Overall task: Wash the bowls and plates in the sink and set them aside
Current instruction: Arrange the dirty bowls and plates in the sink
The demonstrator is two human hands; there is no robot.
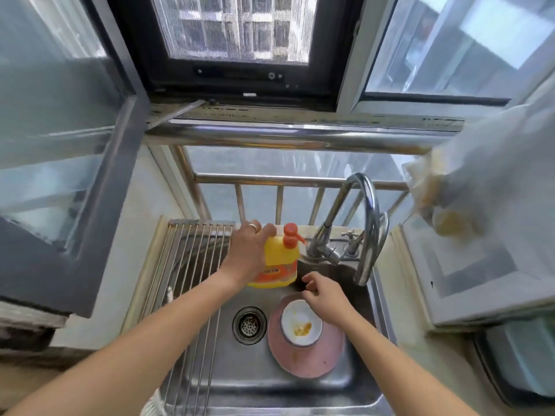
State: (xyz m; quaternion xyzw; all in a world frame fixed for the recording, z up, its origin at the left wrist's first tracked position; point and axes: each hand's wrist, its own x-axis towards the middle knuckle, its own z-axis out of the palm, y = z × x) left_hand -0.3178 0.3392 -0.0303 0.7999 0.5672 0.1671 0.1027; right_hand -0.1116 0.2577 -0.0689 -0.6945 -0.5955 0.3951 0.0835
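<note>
No readable text here: the yellow soap bottle (280,261) carries an orange label with dark lettering, but it's too blurred to make out a single word.

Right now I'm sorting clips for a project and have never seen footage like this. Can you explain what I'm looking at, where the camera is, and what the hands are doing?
There is no machine here: these are a person's two bare arms, filmed by one wide-angle camera worn on the head, looking forward and down. That is why the window frames bend at the edges.

Below is a steel sink with a drain. In it lies a pink plate, and on the plate sits a white bowl with orange food scraps. A curved faucet stands behind, and a rack of metal rods covers the sink's left side.

The left hand grips a yellow soap bottle with a red pump. The right hand hovers above the bowl, fingers loosely curled, holding nothing that I can see.
</note>
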